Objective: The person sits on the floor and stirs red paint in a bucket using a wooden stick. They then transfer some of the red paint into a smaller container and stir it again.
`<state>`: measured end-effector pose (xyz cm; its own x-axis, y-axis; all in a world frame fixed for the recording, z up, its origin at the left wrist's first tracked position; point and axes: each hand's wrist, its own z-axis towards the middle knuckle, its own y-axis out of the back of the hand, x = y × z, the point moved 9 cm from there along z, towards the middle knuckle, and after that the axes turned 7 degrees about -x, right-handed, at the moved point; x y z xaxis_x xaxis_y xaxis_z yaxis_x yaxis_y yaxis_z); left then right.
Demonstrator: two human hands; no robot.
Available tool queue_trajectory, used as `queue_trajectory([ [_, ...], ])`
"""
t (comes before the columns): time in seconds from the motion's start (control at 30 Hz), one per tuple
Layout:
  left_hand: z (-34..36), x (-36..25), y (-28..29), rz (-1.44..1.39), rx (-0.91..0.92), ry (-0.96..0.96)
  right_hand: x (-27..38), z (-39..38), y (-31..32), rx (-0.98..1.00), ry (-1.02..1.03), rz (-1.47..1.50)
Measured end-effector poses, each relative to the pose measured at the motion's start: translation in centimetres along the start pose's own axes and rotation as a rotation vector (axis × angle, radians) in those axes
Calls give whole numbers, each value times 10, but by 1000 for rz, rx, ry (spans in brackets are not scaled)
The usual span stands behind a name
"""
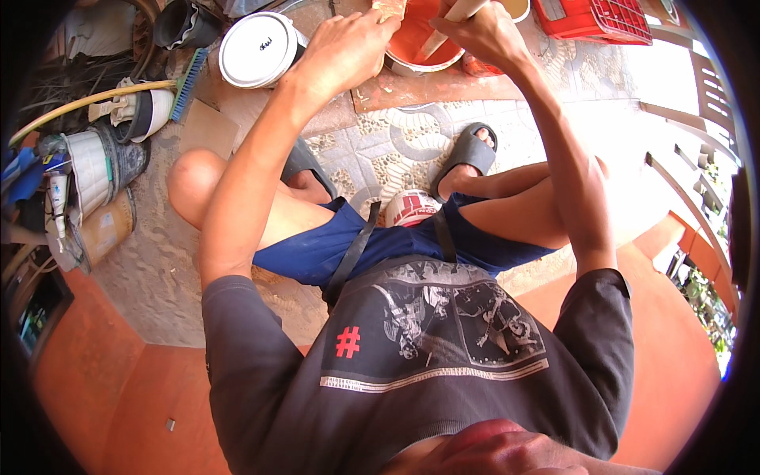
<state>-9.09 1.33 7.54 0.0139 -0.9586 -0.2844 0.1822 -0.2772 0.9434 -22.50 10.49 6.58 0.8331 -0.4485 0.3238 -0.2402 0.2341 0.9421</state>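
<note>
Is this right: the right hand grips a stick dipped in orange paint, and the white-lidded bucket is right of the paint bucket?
No: the head view shows the white-lidded bucket left of the paint bucket. The right hand does grip a stick dipped in orange paint.

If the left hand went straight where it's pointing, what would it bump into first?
Probably the bucket with orange inside, just past the left hand and the thing it holds. I can't tell how high the hand is, so it might pass above.
</note>
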Motion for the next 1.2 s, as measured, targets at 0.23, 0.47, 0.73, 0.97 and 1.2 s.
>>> queue_trajectory([
  [0.23,-5,-5,-6,6,40,-2,8,-9,18,-113,-44,523],
  [0.47,-1,-8,2,-2,25,-19,2,-1,5,-87,25,54],
  [0.73,5,-19,22,-47,-108,-122,6,-1,16,-278,287,322],
  [0.97,1,-15,20,-19,-67,-100,6,4,2,5,-7,-38],
  [1.2,5,-15,15,-14,-27,-92,22,-4,24,-345,335,303],
])
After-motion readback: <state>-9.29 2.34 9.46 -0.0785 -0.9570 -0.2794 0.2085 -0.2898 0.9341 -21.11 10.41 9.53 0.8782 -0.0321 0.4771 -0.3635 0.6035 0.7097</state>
